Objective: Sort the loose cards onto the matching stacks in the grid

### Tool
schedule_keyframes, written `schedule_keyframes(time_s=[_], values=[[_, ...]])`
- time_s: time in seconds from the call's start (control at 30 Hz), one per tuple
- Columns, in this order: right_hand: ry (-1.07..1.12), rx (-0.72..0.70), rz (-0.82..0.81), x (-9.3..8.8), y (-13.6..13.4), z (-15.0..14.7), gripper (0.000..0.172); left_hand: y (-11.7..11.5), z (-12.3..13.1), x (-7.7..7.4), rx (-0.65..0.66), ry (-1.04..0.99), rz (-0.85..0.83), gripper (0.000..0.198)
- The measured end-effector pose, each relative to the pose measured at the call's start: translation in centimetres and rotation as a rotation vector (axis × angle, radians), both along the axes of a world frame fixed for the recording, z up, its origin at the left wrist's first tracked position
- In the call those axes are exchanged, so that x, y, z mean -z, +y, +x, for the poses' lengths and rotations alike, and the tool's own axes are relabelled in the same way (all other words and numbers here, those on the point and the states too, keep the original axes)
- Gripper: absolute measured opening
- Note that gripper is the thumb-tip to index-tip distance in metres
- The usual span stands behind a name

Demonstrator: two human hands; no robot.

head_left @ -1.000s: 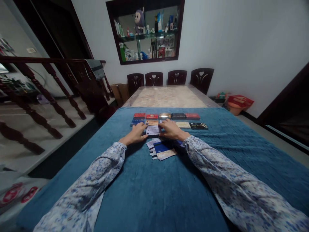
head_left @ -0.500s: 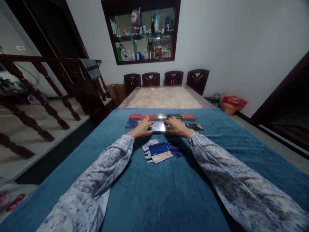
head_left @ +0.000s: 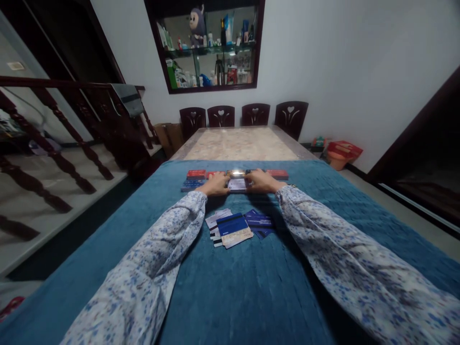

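Note:
Between my two hands lies a neat stack of pale cards (head_left: 237, 185) on the blue cloth. My left hand (head_left: 217, 184) presses its fingers against the stack's left side, and my right hand (head_left: 263, 182) closes on the right side. Nearer to me, loose cards are spread in a fan: a blue and beige card (head_left: 234, 231) on top, whitish cards with dark stripes under it, and dark blue cards (head_left: 259, 222) to the right. Left of my left hand sits a blue card stack (head_left: 193, 185). The fingertips are partly hidden and small.
Behind my hands runs a row of card stacks, with a red stack (head_left: 196, 174) at the left, a shiny gold one (head_left: 235, 173) midway and a red one (head_left: 277, 174) at the right. A blue cloth (head_left: 230, 297) covers the table's near part. Chairs (head_left: 256, 115) stand beyond.
My hands and the pale card stack have shifted slightly away and to the right relative to the row behind. The whole view has turned a little. The loose cards lie as before.

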State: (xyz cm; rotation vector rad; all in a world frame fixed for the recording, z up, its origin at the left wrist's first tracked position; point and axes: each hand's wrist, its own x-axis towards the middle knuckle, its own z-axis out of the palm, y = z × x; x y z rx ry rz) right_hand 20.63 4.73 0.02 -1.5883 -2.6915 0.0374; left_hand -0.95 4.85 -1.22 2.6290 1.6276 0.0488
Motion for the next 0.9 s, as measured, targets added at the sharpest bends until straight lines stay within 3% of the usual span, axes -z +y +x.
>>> schedule_keyframes(time_s=[0.43,0.9], values=[[-0.029,0.011,-0.093,-0.2,0.9,-0.2,0.024,0.3,0.8,-0.3,-0.003,0.05,-0.052,0.026],[-0.153,-0.01,-0.131,-0.8,1.3,-0.9,0.036,0.7,0.8,-0.5,0.011,0.12,-0.086,0.03]])
